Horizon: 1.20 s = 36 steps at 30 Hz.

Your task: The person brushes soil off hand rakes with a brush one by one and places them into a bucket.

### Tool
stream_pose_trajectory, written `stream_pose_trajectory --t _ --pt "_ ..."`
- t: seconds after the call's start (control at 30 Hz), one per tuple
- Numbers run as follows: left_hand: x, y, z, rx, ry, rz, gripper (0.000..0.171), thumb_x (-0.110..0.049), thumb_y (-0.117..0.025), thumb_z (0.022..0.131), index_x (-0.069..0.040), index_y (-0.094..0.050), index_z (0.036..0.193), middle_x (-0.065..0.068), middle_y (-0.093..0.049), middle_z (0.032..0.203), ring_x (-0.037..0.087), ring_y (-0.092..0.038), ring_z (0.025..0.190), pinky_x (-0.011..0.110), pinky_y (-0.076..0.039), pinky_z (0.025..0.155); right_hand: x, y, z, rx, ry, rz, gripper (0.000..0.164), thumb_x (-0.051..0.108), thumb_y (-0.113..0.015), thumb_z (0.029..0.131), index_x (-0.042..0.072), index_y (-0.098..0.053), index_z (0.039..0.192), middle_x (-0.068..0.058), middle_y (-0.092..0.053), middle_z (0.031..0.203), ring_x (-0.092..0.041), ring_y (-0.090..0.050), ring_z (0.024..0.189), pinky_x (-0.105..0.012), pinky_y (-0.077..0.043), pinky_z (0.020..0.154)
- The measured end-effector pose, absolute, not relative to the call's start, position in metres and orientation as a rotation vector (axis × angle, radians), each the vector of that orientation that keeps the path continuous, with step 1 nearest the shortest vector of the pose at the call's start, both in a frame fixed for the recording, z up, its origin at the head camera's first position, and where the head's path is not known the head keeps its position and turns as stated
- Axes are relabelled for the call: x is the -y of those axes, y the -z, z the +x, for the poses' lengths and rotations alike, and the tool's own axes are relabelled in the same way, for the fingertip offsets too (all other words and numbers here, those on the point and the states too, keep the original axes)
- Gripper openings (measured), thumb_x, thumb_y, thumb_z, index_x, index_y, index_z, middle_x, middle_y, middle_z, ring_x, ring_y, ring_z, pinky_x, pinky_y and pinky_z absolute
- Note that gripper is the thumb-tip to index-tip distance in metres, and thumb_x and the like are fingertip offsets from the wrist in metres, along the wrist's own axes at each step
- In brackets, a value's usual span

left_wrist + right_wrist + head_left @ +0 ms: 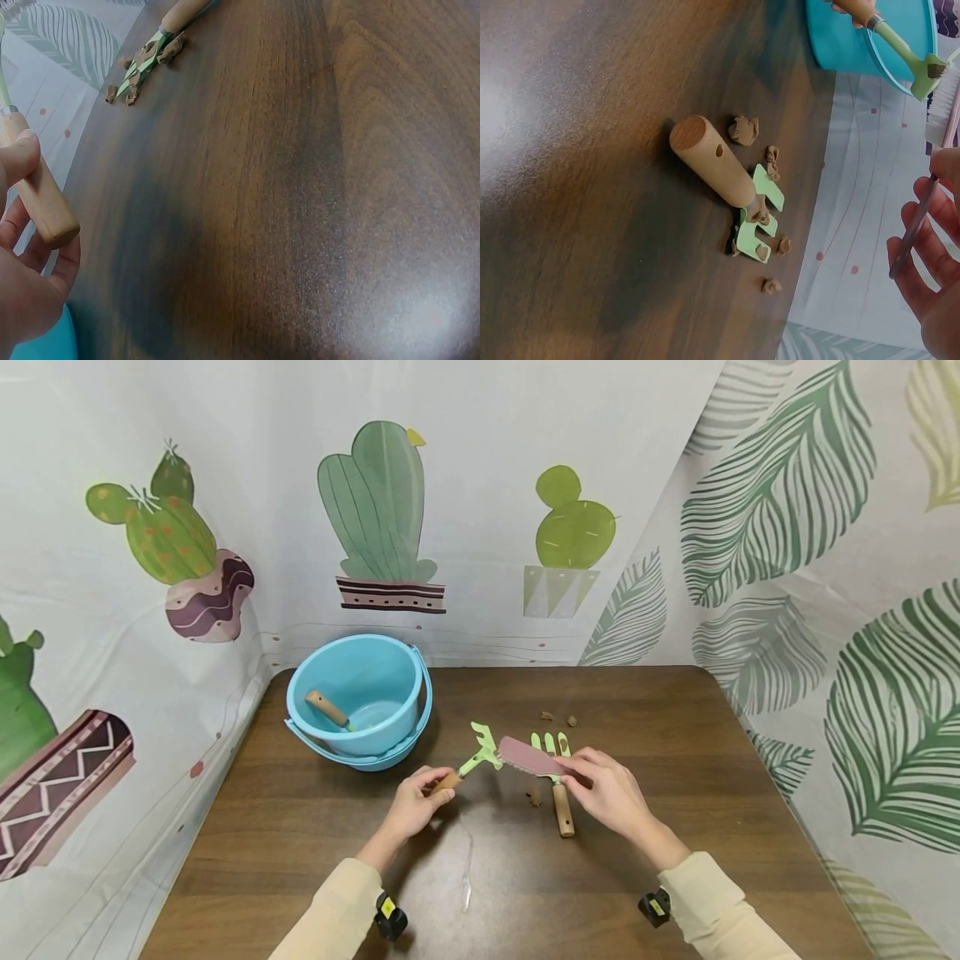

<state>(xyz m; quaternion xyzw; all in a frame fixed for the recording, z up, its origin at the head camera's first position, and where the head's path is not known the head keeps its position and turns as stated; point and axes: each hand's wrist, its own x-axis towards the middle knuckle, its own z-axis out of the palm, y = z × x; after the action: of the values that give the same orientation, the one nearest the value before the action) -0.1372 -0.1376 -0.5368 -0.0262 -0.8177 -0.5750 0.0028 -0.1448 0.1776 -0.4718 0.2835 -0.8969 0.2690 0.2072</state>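
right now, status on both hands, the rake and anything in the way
Left hand grips green rake by wooden handle; right hand holds pink brush, bristles at rake head; hand fork, brown clumps on table below.

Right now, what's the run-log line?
left-hand grip: green rake; right-hand grip: pink brush at rake's head; blue bucket: wooden-handled tool inside; table: green fork, brown clumps

No text is legible, the yellow labels (387,907) on the wrist cameras (392,928) being too small.
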Motion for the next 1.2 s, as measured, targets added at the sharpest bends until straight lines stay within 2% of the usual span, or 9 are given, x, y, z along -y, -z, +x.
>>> stream_pose_trajectory --t 0.1,0.3,0.37,0.53,0.7,0.93,1.13,1.2 --pt "0.136 0.536 -0.136 2.567 1.800 -0.075 0.031 0.000 -0.072 0.074 -0.011 -0.070 0.103 0.001 -0.063 0.089 0.014 -0.057 0.079 0.023 -0.044 0.070 -0.179 0.473 -0.144 2.497 -0.738 0.776 0.033 0.010 -0.078 0.069 0.017 -0.072 0.101 0.007 -0.062 0.083 -0.006 -0.047 0.063 -0.018 -0.037 0.051" --pt "0.132 0.530 -0.134 2.553 1.771 -0.087 0.032 0.007 -0.070 0.073 -0.002 -0.068 0.104 0.012 -0.063 0.090 0.025 -0.058 0.080 0.026 -0.045 0.069 -0.181 0.475 -0.144 2.493 -0.724 0.755 0.032 0.011 -0.078 0.070 0.017 -0.072 0.101 0.007 -0.063 0.083 -0.004 -0.046 0.063 -0.018 -0.036 0.050" --pt "0.131 0.530 -0.134 2.552 1.766 -0.089 0.032 0.007 -0.070 0.074 -0.001 -0.068 0.104 0.012 -0.063 0.091 0.025 -0.058 0.080 0.026 -0.045 0.069 -0.181 0.475 -0.144 2.486 -0.725 0.753 0.032 0.010 -0.077 0.070 0.017 -0.072 0.101 0.008 -0.062 0.083 -0.004 -0.046 0.063 -0.018 -0.036 0.050" --pt "0.135 0.535 -0.136 2.561 1.781 -0.091 0.032 0.002 -0.072 0.075 -0.009 -0.069 0.104 0.002 -0.063 0.091 0.016 -0.058 0.080 0.023 -0.045 0.071 -0.184 0.478 -0.145 2.475 -0.713 0.750 0.031 0.010 -0.077 0.070 0.017 -0.072 0.100 0.008 -0.062 0.082 -0.004 -0.046 0.062 -0.019 -0.036 0.050" --pt "0.136 0.537 -0.137 2.544 1.816 -0.109 0.032 0.001 -0.072 0.074 -0.012 -0.070 0.103 0.001 -0.063 0.090 0.017 -0.058 0.081 0.024 -0.046 0.072 -0.186 0.477 -0.145 2.484 -0.731 0.746 0.030 0.011 -0.076 0.071 0.017 -0.072 0.101 0.007 -0.062 0.083 -0.005 -0.046 0.063 -0.020 -0.037 0.050" --pt "0.134 0.539 -0.136 2.545 1.821 -0.124 0.031 0.000 -0.072 0.075 -0.008 -0.069 0.104 0.002 -0.063 0.092 0.017 -0.058 0.082 0.025 -0.045 0.072 -0.179 0.472 -0.144 2.449 -0.793 0.754 0.029 0.011 -0.074 0.073 0.016 -0.071 0.101 0.007 -0.063 0.085 -0.005 -0.049 0.066 -0.022 -0.040 0.053" --pt "0.130 0.543 -0.136 2.555 1.803 -0.158 0.030 -0.001 -0.073 0.074 -0.010 -0.070 0.103 0.000 -0.063 0.091 0.016 -0.058 0.081 0.024 -0.046 0.072 -0.171 0.469 -0.143 2.454 -0.832 0.796 0.029 0.012 -0.074 0.074 0.017 -0.071 0.102 0.007 -0.061 0.083 -0.003 -0.043 0.063 -0.017 -0.035 0.051" --pt "0.127 0.533 -0.132 2.567 1.800 -0.172 0.030 -0.001 -0.072 0.075 -0.008 -0.069 0.104 0.005 -0.064 0.092 0.020 -0.059 0.082 0.028 -0.047 0.073 -0.169 0.468 -0.142 2.464 -0.834 0.794 0.028 0.013 -0.073 0.074 0.017 -0.071 0.102 0.008 -0.059 0.081 -0.002 -0.042 0.062 -0.016 -0.034 0.050"
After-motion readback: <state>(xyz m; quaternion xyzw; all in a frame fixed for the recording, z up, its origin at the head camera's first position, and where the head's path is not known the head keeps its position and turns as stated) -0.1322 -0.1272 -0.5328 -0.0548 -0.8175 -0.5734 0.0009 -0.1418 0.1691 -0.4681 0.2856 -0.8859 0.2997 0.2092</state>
